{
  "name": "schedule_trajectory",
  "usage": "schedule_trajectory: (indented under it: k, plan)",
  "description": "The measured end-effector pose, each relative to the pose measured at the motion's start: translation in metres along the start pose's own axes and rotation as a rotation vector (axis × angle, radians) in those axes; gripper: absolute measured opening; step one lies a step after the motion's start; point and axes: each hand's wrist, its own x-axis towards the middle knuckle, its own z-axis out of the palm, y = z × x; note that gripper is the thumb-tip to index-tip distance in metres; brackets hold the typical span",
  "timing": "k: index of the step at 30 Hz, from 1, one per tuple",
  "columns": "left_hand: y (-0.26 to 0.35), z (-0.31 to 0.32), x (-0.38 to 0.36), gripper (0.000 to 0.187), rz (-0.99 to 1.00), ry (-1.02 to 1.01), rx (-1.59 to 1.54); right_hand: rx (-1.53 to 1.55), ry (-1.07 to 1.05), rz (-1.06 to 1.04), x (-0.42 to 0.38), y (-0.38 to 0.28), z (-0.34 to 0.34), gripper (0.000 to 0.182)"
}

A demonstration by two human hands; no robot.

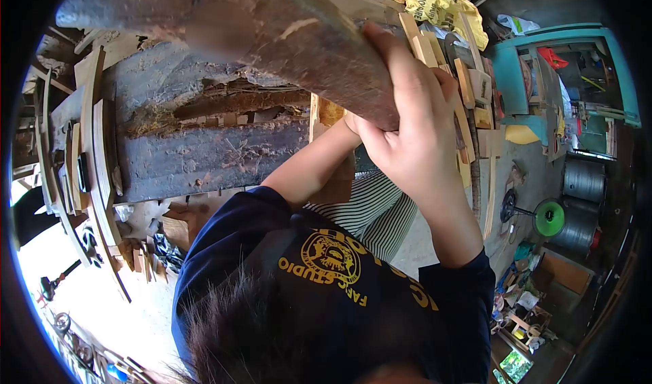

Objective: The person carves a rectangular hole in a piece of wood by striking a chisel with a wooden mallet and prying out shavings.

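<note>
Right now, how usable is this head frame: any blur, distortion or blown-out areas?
Head view: strong fisheye, dark vignette round the edges. The beam at top is close and motion-blurred. The right hand gripping it is fairly sharp, and the left hand is mostly hidden. Daylight at lower left washes out the floor.

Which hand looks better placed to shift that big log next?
Probably the right hand: its fingers wrap over the log in plain view. The left hand is hidden behind the log, so its grip cannot be judged.
</note>
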Motion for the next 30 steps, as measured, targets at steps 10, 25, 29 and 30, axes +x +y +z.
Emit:
schedule_trajectory:
  k: [10, 25, 29, 30]
  plan:
    - [-0.003, -0.006, -0.012, 0.047, -0.003, -0.293, 0.45, 0.307, 0.21, 0.436, -0.04, 0.036, -0.004, 0.066]
    - [0.008, 0.002, -0.017, 0.047, 0.263, -0.452, 0.486, 0.377, 0.421, 0.567, -0.115, 0.017, -0.054, 0.066]
    - [0.019, 0.005, -0.012, 0.048, 0.12, -0.496, 0.53, 0.442, 0.422, 0.722, -0.178, -0.015, -0.076, 0.066]
    - [0.028, 0.005, -0.009, 0.041, 0.007, -0.527, 0.55, 0.407, 0.405, 0.787, -0.2, -0.023, -0.081, 0.067]
